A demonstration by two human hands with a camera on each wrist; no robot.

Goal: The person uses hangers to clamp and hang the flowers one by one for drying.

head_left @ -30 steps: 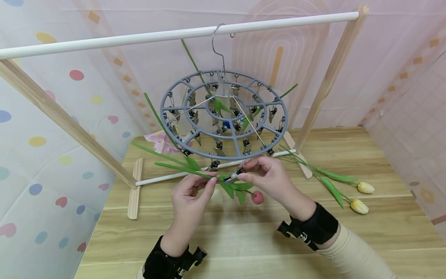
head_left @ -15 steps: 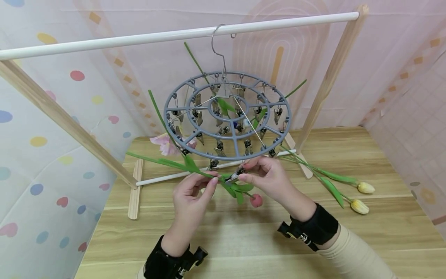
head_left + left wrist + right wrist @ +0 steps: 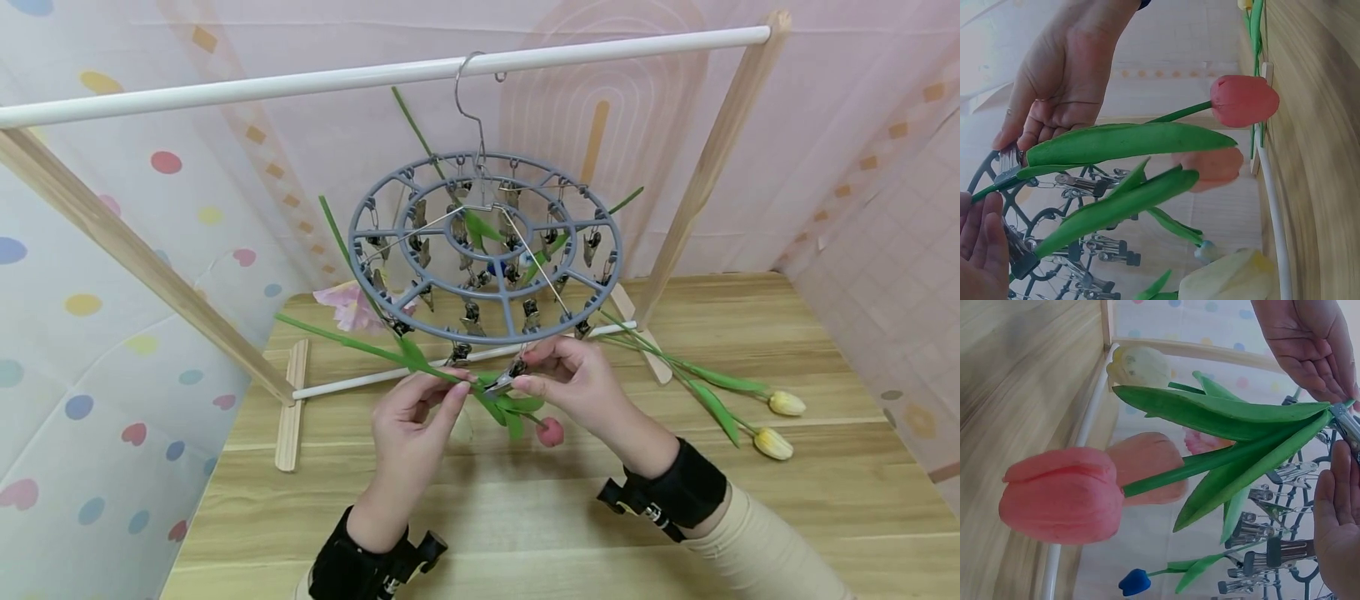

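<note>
- Just below the front rim of the round grey clip hanger (image 3: 484,247), both hands met over the wooden table (image 3: 525,517).
- The right hand (image 3: 573,379) pinched a metal clip (image 3: 504,380) between thumb and forefinger; the clip hung from the hanger's rim at about 6 o'clock.
- The left hand (image 3: 412,412) pinched the green stem (image 3: 352,342) of a pink tulip (image 3: 551,431) between thumb and fingertips, right beside the clip — the stem ran off toward 10 o'clock, and the bloom hung at about 4 o'clock from the clip.
- From the left wrist view, the tulip's long leaves (image 3: 1129,142) fanned out from the clip's mouth, and the bloom stood out on its stem toward the tabletop.
- From the right wrist view, the pink bloom (image 3: 1060,494) filled the near left and its stem led up to the clip at the right edge; whether the clip's mouth had closed on the stem I cannot tell.
- The hanger's wire hook (image 3: 468,92) sat over a white rail (image 3: 300,82) carried by slanted wooden legs (image 3: 705,167).
- More flowers hung from other clips — a pale pink bloom (image 3: 348,304) at 9 o'clock of the hanger, a small blue one (image 3: 1134,582) nearer its middle.
- Two yellow tulips (image 3: 780,423) lay on the table at 3 o'clock, well apart from the hands.
</note>
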